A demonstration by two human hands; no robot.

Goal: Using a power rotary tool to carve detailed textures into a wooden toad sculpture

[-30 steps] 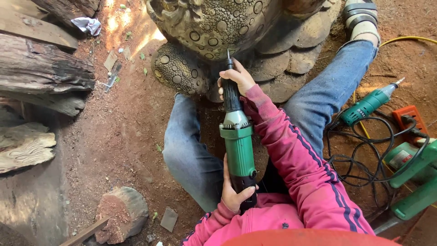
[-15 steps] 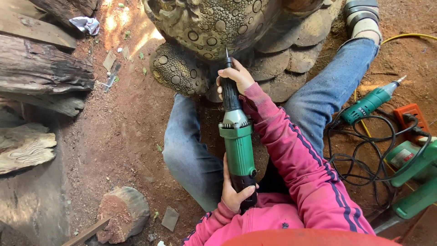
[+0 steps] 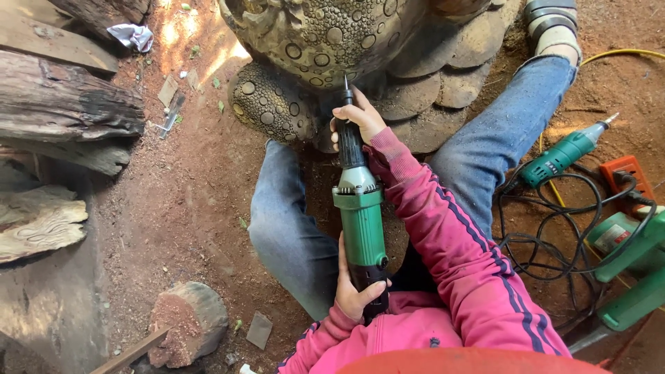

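carving (image 3: 325,41) ahead | die grinder (image 3: 360,215) between knees | logs (image 3: 62,111) left | cables (image 3: 554,242) right

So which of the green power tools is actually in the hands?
The long green die grinder, gripped by both hands, its tip at the carved wood sculpture. The smaller green grinder lies on the ground to the right.

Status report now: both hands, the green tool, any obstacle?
Right hand grips green die grinder neck; left hand grips its rear. Bit touches carved wood sculpture. Nothing between.

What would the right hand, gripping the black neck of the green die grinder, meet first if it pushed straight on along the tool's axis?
Probably the carved wooden sculpture covered in round bumps: the right hand points the green die grinder up at it, its bit tip at or near the carving. Depth is unclear.
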